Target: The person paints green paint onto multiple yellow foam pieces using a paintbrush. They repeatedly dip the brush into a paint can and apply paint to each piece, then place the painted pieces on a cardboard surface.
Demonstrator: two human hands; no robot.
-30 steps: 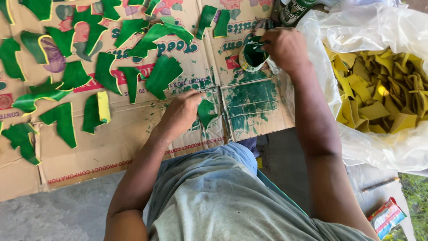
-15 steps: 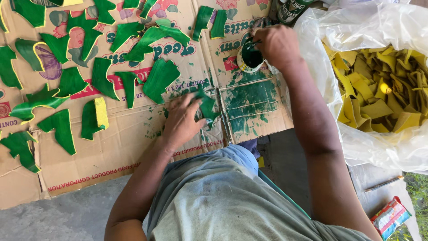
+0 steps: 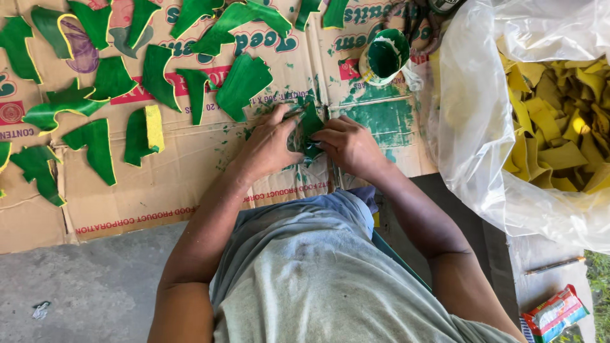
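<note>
Green-painted cut piece (image 3: 311, 124) lies on the flattened cardboard sheet (image 3: 190, 190), just below the green paint cup (image 3: 383, 57) and left of the clear bag of yellow pieces (image 3: 546, 121), with left hand (image 3: 270, 146) and right hand (image 3: 348, 145) fingers closed on it.

clear bag (image 3: 470, 127) of yellow pieces (image 3: 559, 121)

**Both hands working one green piece**

The left hand (image 3: 270, 143) and right hand (image 3: 346, 145) are pinching a green piece (image 3: 311, 125) over the cardboard (image 3: 184, 184). A paint cup (image 3: 383, 57) is sitting just beyond, beside a plastic bag (image 3: 473, 121) holding yellow pieces (image 3: 559, 127).
</note>
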